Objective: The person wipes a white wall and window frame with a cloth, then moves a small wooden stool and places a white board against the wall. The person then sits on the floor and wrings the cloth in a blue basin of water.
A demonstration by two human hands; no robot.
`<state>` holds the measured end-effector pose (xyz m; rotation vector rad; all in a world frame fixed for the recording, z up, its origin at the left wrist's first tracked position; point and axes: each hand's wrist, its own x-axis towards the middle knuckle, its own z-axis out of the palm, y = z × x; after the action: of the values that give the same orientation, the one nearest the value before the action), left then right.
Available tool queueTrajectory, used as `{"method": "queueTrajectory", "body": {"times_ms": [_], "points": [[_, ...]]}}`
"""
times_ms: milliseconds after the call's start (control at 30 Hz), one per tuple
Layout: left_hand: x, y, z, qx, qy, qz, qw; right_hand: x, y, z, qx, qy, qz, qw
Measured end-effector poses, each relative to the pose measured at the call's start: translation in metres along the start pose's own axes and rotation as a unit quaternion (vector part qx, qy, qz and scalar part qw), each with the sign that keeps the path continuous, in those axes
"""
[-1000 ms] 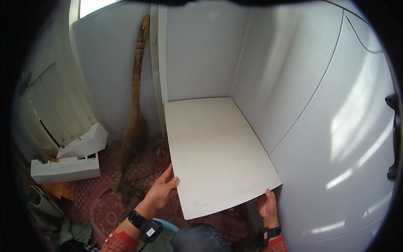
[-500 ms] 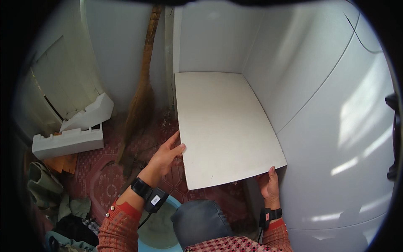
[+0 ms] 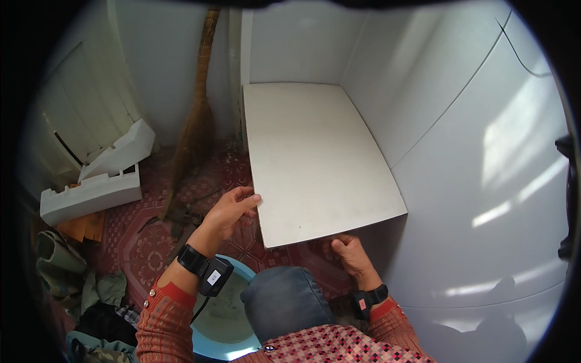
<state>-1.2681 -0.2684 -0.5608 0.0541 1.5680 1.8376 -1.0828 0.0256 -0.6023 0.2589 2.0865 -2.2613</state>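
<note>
A large white board (image 3: pixel 321 157) lies level in the corner between two pale walls, its near edge toward me. My left hand (image 3: pixel 233 209) grips the board's left edge, thumb at the top face and fingers partly hidden beside and below it. Just under the near edge, right of its middle, my right hand (image 3: pixel 352 257) is curled, thumb against the bent fingers. Whether it pinches anything there I cannot make out. What lies beneath the board is mostly hidden.
A light-blue basin (image 3: pixel 227 314) of cloudy water stands by my knee (image 3: pixel 284 302). A broom (image 3: pixel 196 121) leans on the back wall. At left are white foam pieces (image 3: pixel 91 195), a rolled fabric piece (image 3: pixel 59 254) and piled clothes (image 3: pixel 106 323) on red patterned flooring (image 3: pixel 151 257).
My right hand has left the board's near right corner and moved left along the near edge, its fingers now curled. My left hand stays on the left edge. The view has shifted slightly.
</note>
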Motion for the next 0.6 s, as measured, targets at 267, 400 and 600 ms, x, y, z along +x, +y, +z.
{"method": "queueTrajectory", "body": {"times_ms": [267,400,600], "points": [[-0.01,0.001,-0.018,-0.054,0.012,0.025,0.998,-0.005,0.08,-0.051,-0.626,-0.044,0.128,0.768],[-0.019,-0.002,-0.062,-0.102,0.083,0.05,0.99,-0.007,0.148,-0.098,-0.509,-0.105,0.056,0.852],[-0.06,-0.008,-0.126,-0.165,0.148,0.097,0.97,0.023,0.144,-0.1,-0.353,-0.042,0.153,0.922]]}}
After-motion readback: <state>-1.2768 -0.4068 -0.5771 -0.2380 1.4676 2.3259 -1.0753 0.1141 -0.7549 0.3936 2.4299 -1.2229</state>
